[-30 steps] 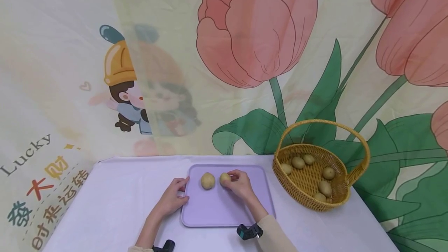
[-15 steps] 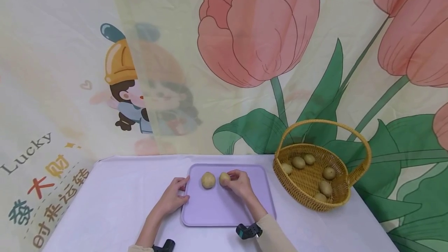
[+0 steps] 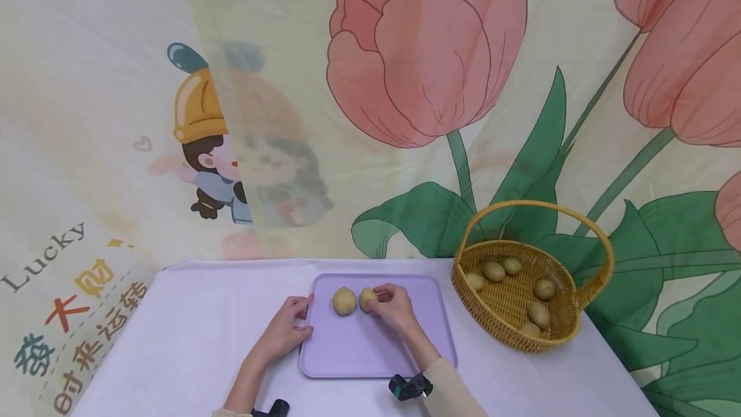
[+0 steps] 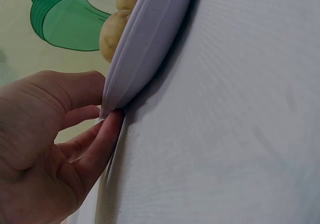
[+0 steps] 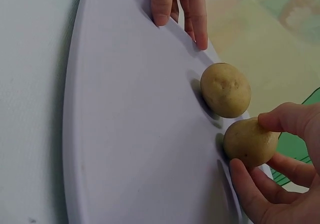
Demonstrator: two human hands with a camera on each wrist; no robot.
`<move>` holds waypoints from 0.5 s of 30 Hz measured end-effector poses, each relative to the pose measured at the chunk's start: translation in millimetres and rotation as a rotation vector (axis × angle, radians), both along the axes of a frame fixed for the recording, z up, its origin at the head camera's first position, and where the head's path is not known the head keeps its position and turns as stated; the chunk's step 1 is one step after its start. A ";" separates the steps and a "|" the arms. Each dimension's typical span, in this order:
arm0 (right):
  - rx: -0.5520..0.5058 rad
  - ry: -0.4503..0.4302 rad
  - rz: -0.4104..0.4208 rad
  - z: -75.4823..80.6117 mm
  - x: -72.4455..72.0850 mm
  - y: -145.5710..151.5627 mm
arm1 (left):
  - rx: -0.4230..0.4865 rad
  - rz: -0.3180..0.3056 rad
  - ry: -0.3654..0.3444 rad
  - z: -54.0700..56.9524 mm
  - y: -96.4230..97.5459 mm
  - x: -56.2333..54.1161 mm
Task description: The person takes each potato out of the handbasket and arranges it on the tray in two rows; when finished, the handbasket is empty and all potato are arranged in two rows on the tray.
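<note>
Right potato (image 3: 366, 300) caught in a pinch!

The right hand (image 3: 396, 309) is pinching it between thumb and fingers, just beside the left potato (image 3: 344, 301), toward the far edge of the lilac tray (image 3: 359, 356). The left hand (image 3: 285, 329) is gripping the tray's left rim!
</note>
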State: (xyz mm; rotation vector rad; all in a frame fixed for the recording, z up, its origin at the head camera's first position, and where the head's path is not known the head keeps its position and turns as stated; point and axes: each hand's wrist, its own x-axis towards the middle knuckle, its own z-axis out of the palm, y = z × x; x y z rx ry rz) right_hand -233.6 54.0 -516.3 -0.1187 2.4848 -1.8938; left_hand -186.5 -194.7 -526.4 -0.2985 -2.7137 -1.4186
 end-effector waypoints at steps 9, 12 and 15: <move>0.003 -0.013 0.011 -3.9 -1.1 1.8 | -0.020 0.001 -0.012 -2.4 -0.1 1.0; 0.007 -0.020 0.012 -4.2 -2.1 1.6 | -0.020 0.007 -0.019 -2.5 0.1 -0.6; 0.026 -0.014 0.012 -3.6 -3.1 1.6 | -0.022 0.011 -0.021 -2.2 0.3 -1.8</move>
